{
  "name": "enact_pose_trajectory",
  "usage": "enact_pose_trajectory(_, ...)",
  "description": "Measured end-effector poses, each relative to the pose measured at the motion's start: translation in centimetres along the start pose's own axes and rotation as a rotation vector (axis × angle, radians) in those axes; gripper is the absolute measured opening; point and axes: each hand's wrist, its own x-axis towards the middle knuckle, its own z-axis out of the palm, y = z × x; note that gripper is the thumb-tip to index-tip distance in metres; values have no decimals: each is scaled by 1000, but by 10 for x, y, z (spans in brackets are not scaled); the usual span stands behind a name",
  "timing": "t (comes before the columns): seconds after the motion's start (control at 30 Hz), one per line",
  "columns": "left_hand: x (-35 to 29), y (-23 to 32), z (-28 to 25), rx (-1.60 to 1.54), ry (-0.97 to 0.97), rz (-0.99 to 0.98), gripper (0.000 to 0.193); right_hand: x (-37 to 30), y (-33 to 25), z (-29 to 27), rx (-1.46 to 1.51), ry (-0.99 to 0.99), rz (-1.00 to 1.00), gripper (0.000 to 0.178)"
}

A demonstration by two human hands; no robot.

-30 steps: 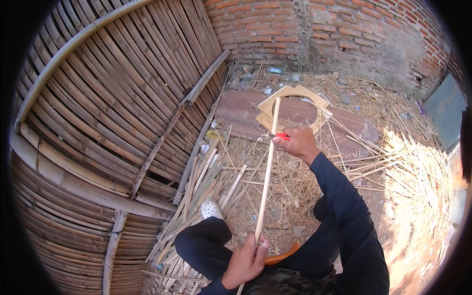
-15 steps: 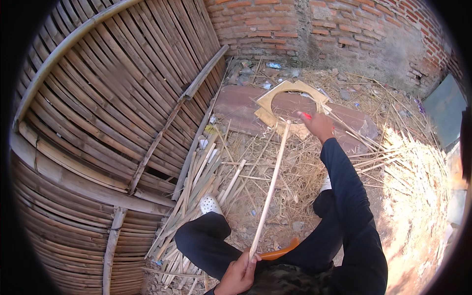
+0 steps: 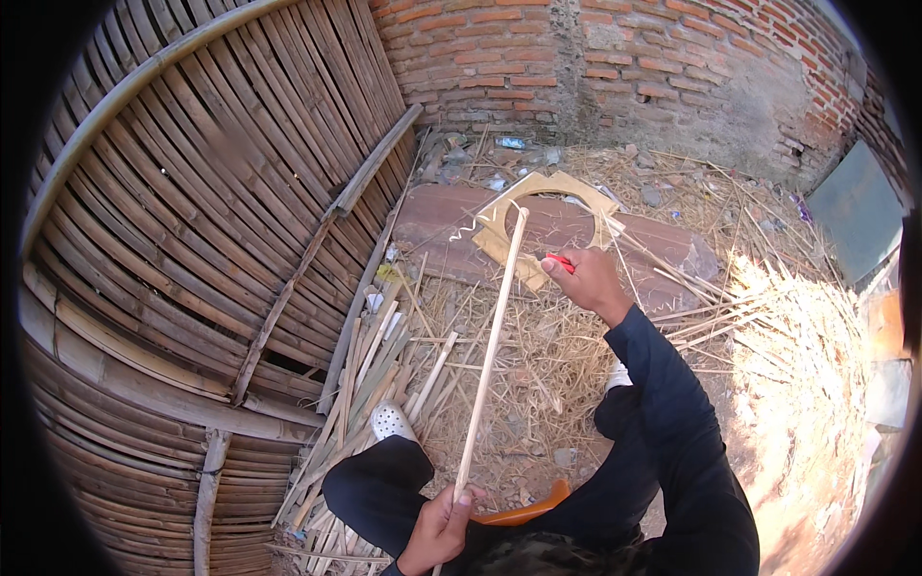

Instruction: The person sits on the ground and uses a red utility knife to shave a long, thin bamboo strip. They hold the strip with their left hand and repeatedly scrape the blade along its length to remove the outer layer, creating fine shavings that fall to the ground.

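My left hand (image 3: 440,528), low in the picture, is closed around a long, pale bamboo stick (image 3: 493,355) close to its near end. The stick slants away from me, and its far end lies across a yellowish board with a round hole (image 3: 497,204). Thin curled shavings show by that far end. My right hand (image 3: 593,285) grips a small red-handled tool (image 3: 560,262) just right of the stick, near the board's near edge. Its working end is too small to make out clearly, and whether it touches the stick I cannot tell.
A brown slab (image 3: 427,226) lies under the board. Split bamboo strips (image 3: 360,384) are heaped at left beside a slatted bamboo wall (image 3: 192,211). Straw and shavings (image 3: 567,360) cover the ground. A brick wall (image 3: 663,67) stands behind, and a grey panel (image 3: 855,211) leans at right.
The stick's far end has moved farther out over the holed board. My right hand with the red-handled tool has come slightly nearer to me. The whole view has shifted a little.
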Motion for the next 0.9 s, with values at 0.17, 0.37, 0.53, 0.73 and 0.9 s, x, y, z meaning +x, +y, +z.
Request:
enact_pose_trajectory(0.17,27,5,34,10,0,35,29,26,41,3,-73,67,-88,63)
enact_pose_trajectory(0.37,18,9,18,118,-21,-11,29,45,68,21,-301,135,-201,63)
enact_pose_trajectory(0.53,-9,-5,5,114,59,-12,33,31,61,55,-401,48,-194,70)
enact_pose_trajectory(0.73,-69,-5,-40,-19,-23,-248,37,21,168,-3,-341,16,760,78)
enact_pose_trajectory(0.9,-12,-1,-28,-280,39,-126,34,92,86,-15,-66,83,464,76)
